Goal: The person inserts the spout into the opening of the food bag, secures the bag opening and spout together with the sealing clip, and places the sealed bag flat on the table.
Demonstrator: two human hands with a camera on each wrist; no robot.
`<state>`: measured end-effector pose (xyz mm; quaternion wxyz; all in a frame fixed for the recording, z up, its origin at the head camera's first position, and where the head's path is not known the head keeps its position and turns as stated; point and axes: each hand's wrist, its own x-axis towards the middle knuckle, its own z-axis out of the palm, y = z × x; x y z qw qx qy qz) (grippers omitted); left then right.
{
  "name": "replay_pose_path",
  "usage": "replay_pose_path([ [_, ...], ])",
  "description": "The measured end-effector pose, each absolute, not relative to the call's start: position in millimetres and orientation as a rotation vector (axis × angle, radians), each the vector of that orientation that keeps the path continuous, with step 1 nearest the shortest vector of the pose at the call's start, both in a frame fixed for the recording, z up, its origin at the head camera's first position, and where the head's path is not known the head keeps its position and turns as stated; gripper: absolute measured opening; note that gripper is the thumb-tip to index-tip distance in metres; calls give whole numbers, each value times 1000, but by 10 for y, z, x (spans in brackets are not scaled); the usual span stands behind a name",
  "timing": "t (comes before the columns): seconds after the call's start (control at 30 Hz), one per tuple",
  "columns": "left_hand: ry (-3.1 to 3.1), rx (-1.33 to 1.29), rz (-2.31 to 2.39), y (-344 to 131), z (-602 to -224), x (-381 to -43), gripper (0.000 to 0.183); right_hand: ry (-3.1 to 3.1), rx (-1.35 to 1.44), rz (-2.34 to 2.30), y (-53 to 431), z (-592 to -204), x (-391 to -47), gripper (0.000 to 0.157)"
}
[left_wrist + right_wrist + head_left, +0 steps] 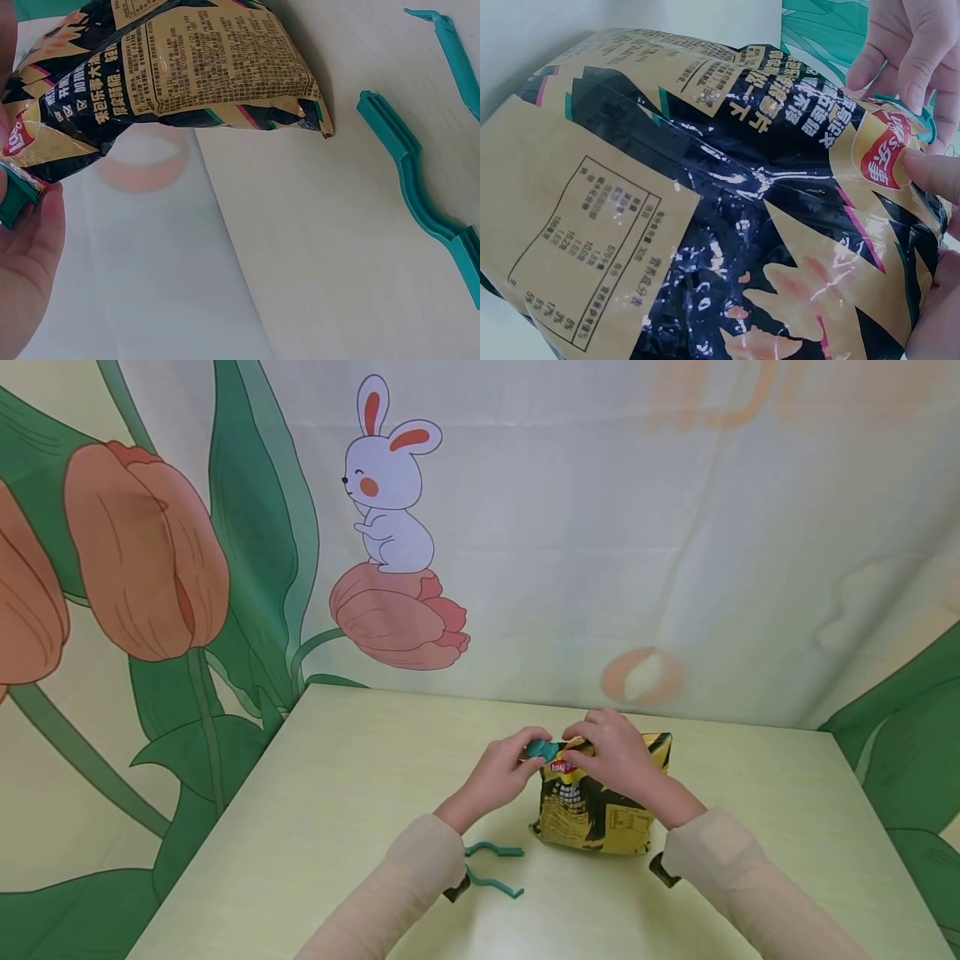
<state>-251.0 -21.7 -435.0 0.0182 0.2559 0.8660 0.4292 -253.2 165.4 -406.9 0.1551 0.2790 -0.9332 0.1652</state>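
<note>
A black and gold chip bag (pixel 592 827) stands on the table, its printed back toward me in the head view. At its top left corner my left hand (pixel 497 770) pinches a small teal clip (pixel 542 750) against the bag's edge; the same clip (pixel 16 201) shows at the left of the left wrist view. My right hand (pixel 618 762) grips the top edge just to the right, thumb near the red logo (pixel 885 150) in the right wrist view. Part of the top edge is hidden behind my fingers.
Two long teal clip arms (pixel 495 852) with a curved middle lie in front of the bag on the pale table (pixel 360 777), near my left sleeve. In the left wrist view, the grooved arm (pixel 412 184) lies nearer. A printed cloth (pixel 562 568) hangs behind the table.
</note>
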Motion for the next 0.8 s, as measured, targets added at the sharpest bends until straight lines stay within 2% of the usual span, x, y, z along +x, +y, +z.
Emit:
replay_pose_path([
  [0.8,2665,690,1441,-129,-4337,-2504,32,-2670,820,490,1675,-4083,-2535,21],
])
